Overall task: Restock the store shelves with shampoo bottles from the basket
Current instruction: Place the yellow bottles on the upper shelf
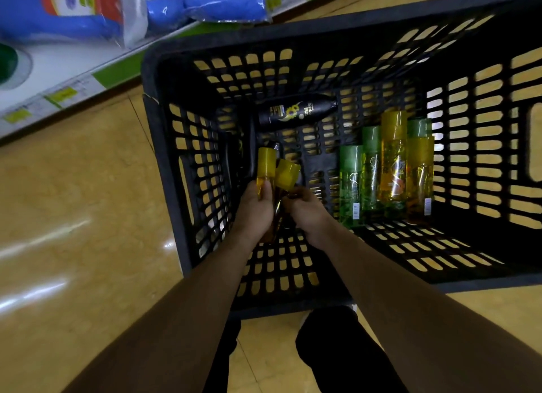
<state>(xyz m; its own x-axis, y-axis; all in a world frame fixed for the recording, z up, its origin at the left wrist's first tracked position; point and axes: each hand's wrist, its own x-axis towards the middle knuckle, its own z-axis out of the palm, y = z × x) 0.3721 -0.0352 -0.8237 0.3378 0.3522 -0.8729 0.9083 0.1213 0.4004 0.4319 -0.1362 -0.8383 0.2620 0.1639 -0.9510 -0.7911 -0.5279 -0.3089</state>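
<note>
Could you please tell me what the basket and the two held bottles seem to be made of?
The basket looks like rigid matte black plastic, moulded with slotted walls. The yellow bottle in the left hand and the second yellow bottle in the right hand appear glossy, translucent plastic: light glows through their caps, though glass bodies cannot be ruled out.

- Black plastic basket (pixel 164 146) with slotted walls, standing on the floor and seen from above.
- Black bottle (pixel 296 111) with a sunflower label, lying on its side at the far end of the basket floor.
- Row of green and yellow bottles (pixel 387 169), lying side by side on the right, caps pointing away.
- Yellow bottle (pixel 265 169), gripped by the left hand (pixel 258 208) at the basket's left.
- Second yellow bottle (pixel 289 172) just beside it, gripped by the right hand (pixel 305 208).
- Store shelf (pixel 88 78) edge, upper left, with a green strip.
</note>
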